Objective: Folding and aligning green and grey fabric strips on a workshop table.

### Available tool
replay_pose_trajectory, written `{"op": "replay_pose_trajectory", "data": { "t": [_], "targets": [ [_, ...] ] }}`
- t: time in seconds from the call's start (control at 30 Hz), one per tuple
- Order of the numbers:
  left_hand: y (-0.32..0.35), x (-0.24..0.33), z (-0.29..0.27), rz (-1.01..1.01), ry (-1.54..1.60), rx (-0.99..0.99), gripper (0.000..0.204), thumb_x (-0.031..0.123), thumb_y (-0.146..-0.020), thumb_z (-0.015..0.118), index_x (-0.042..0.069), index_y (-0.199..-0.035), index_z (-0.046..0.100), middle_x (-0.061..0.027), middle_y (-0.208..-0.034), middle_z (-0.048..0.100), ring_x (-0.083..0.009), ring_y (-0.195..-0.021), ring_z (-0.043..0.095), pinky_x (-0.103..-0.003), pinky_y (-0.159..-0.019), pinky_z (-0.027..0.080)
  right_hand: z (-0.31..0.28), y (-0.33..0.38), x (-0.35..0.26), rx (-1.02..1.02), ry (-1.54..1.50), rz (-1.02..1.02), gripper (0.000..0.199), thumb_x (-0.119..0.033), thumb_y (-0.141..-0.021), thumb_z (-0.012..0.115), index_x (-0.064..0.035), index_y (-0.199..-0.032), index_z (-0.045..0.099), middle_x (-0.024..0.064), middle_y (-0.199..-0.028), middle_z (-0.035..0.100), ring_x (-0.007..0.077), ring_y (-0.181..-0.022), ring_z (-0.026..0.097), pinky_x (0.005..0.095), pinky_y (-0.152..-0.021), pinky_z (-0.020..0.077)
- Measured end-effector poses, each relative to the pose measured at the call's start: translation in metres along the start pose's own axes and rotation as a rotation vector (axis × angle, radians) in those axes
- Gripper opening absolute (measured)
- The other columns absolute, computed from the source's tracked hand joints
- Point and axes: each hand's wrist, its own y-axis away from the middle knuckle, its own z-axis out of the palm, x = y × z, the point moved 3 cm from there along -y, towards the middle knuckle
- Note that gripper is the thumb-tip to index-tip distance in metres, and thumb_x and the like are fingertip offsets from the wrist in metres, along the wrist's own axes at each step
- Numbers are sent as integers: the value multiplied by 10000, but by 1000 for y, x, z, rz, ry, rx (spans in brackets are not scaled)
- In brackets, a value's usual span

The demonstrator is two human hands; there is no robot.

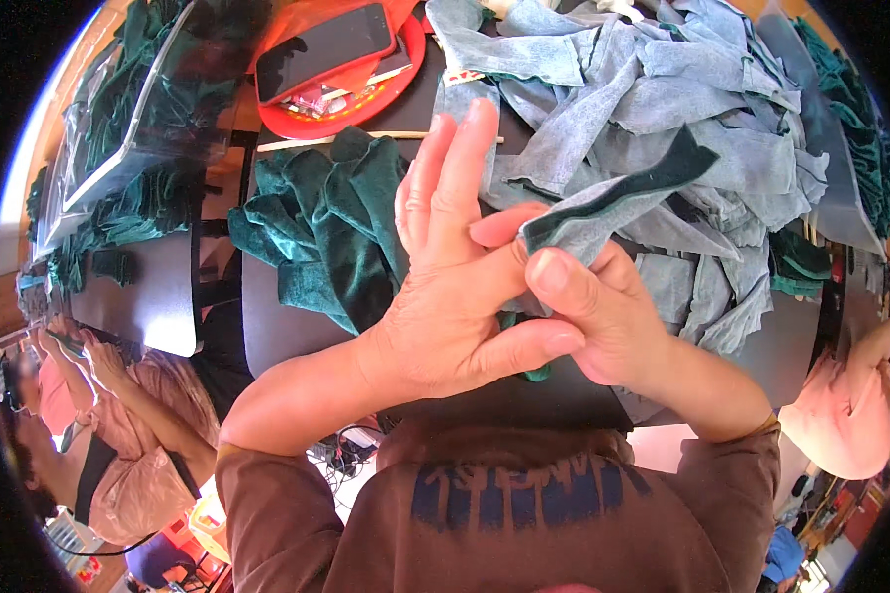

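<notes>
My right hand [613,316] is closed on a narrow fabric strip [618,198], its thumb pressed near the strip's lower left end. Dark green velvet shows on one face of the strip and pale grey-blue on the other; its free end points up and to the right. My left hand [445,287] is spread, with two fingers stretched upward and the thumb reaching toward the right palm. Its index finger meets the strip, and that fingertip is hidden by the right thumb and cloth. Green velvet pieces [316,217] lie heaped just left of my left hand.
A large pile of grey-blue strips [653,109] covers the table's back right. At the back, a red plate [307,124] carries a phone [324,49]. A thin stick [297,145] lies before it. Clear bins of green cloth [119,148] flank the table. Another person [143,425] works at left.
</notes>
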Motion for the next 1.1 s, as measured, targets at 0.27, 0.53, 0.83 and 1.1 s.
{"op": "replay_pose_trajectory", "data": {
  "t": [0.27, 0.53, 0.83, 1.1],
  "targets": [
    [7, 13, -3, -36, -43, 156, 548, 553, -768, 513, 18, -797, 628, -236, -1416, 181, -437, -1310, 61, -541, -1003, 12, 10, 6, -4, 71, 61, -7, 235, -112, -803, 631, -16, -1015, 597, 12, -893, 612, 70, -829, 548, 222, -753, 433],
    [2, 11, -7, -75, 90, 157, 455, 501, -752, 581, 49, -801, 591, -232, -1427, 126, -437, -1305, 70, -571, -982, 45, -12, 2, -11, 167, 317, -126, 626, -515, -771, 593, 25, -1086, 548, 83, -984, 598, 142, -908, 565, 288, -793, 450],
    [0, 12, 1, -78, 316, 16, 459, 495, -750, 608, 46, -827, 561, -239, -1432, 56, -477, -1291, 51, -584, -979, 90, -24, -7, -12, 21, -52, -78, 660, -625, -813, 412, -9, -994, 565, 70, -913, 560, 171, -824, 549, 290, -717, 447],
    [3, 11, 4, -106, 326, -259, 436, 392, -788, 619, -25, -891, 542, -314, -1394, 79, -425, -1318, 23, -491, -1029, 131, -11, -1, -2, -11, 194, -141, 308, -260, -851, 571, -13, -1036, 559, 44, -985, 579, 121, -885, 539, 290, -798, 433]
  ]
}}
